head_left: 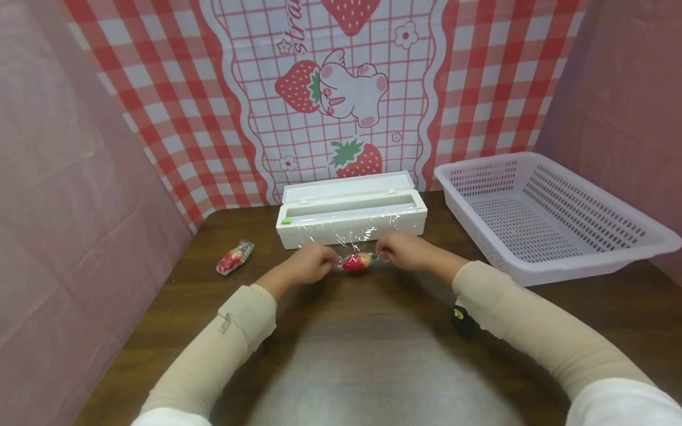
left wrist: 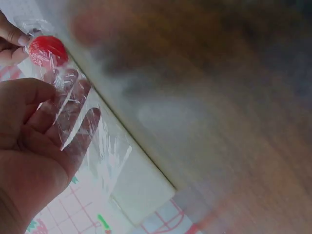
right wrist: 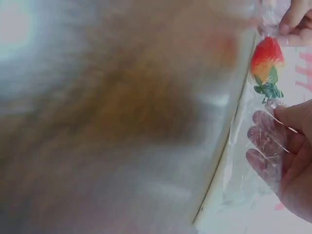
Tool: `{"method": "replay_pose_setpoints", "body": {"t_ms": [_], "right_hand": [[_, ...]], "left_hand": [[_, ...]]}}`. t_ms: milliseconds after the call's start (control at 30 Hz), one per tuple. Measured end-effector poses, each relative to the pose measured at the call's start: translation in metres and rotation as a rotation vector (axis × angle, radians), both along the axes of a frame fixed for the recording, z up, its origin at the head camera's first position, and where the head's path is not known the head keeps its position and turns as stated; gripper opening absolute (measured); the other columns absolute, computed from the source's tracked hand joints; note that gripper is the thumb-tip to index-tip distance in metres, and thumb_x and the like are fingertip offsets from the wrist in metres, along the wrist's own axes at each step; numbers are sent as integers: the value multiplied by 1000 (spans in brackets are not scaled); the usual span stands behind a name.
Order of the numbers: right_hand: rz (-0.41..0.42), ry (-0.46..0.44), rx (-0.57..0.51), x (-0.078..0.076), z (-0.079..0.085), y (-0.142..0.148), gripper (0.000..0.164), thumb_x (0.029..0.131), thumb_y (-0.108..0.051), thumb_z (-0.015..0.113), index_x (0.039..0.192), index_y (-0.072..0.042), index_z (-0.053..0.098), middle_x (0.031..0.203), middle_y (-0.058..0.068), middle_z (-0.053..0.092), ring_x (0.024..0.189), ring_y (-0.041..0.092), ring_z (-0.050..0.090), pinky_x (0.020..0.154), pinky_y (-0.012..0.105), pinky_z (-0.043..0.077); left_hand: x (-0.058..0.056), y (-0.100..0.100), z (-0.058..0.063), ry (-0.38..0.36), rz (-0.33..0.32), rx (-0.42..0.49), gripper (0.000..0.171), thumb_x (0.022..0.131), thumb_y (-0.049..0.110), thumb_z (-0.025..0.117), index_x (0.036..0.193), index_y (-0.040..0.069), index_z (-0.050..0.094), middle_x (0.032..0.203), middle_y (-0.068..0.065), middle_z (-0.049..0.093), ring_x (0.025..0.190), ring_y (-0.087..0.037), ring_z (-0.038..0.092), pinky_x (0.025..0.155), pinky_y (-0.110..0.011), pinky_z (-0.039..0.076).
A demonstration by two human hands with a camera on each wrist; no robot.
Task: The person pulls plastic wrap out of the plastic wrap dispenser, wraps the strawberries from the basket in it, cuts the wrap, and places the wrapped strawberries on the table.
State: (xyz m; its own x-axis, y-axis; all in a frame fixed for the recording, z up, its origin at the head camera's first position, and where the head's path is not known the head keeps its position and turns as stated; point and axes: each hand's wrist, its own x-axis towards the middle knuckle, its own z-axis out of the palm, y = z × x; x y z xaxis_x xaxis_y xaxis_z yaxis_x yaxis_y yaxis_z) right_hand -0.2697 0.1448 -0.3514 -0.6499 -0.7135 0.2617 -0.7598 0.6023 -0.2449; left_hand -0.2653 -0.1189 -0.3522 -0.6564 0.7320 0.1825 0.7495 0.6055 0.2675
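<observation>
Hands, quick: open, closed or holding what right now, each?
Left hand: closed, pinching plastic wrap at the red end of the strawberry.
Right hand: closed, pinching plastic wrap at the leafy end.

Red-yel. strawberry, 2nd fruit prob. same, wht box, chkd cloth

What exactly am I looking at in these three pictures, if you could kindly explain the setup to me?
There is no robot here: a person works with two bare hands. The wide picture comes from a head camera; the other two come from cameras on the left and right wrists. On the dark table sit an open white box, a white basket and, at the left, a small wrapped piece. The left hand and right hand pinch clear film at either end of a red strawberry-like piece, in front of the box.
</observation>
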Motion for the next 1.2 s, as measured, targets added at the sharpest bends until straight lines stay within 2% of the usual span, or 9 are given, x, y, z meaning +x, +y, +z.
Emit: {"method": "replay_pose_setpoints", "body": {"t_ms": [133,233,367,500,633,767,1000,1100,1200], "right_hand": [[-39,-77,-60,-9,-1,1,12,91,2,58,82,0,67,74,4,63,71,19,58,70,40,51],[-86,-91,-76,-14,-4,-1,12,92,-1,60,81,-1,65,71,4,61,69,19,56,68,40,50],[-206,-81,-48,-17,-6,-6,10,90,-6,64,81,-3,61,72,5,60,69,22,56,66,41,50],[-291,-31,43,-19,-7,-10,12,88,-8,66,81,-4,57,72,6,59,68,25,58,64,42,50],[-298,31,88,-20,-8,-12,13,88,-7,65,80,-5,55,69,6,57,66,26,58,61,43,51],[-285,38,81,-19,-4,-11,13,88,-6,65,80,-5,55,68,5,57,65,25,57,60,42,50],[-253,77,19,-14,8,-7,13,85,-6,69,79,-5,57,71,5,56,67,22,54,63,40,49],[-195,91,3,-14,9,-5,15,81,-7,73,81,-5,59,74,5,58,70,23,55,66,41,49],[-108,97,16,-14,5,-7,19,79,-10,77,87,-4,61,78,5,60,74,23,57,68,40,51]], "left_hand": [[-8,0,0,-89,64,73,18,87,-2,56,97,-2,71,84,-8,70,78,-18,63,76,-32,53],[-13,0,-2,-106,143,110,16,89,-1,57,96,-3,70,84,-9,68,77,-18,62,76,-34,53],[-17,1,-4,-40,249,103,7,86,3,64,91,-1,68,83,-10,66,79,-24,62,76,-37,52],[-18,6,-5,23,330,40,8,82,4,68,85,6,61,76,-6,62,74,-24,59,69,-38,50],[-18,12,-4,73,325,-52,10,80,0,66,80,9,61,75,-4,61,73,-23,58,67,-38,50],[-17,15,-2,113,305,-104,8,81,3,67,80,10,69,78,-4,65,76,-23,61,70,-37,52],[-13,9,3,135,311,-73,7,83,7,68,89,7,72,91,-7,69,88,-25,65,79,-39,53],[-13,4,4,132,318,-62,10,79,8,72,89,8,72,93,-7,68,89,-25,64,79,-40,53],[-12,3,3,132,288,-44,15,76,12,78,90,8,71,91,-7,67,88,-25,62,78,-40,52]]}}
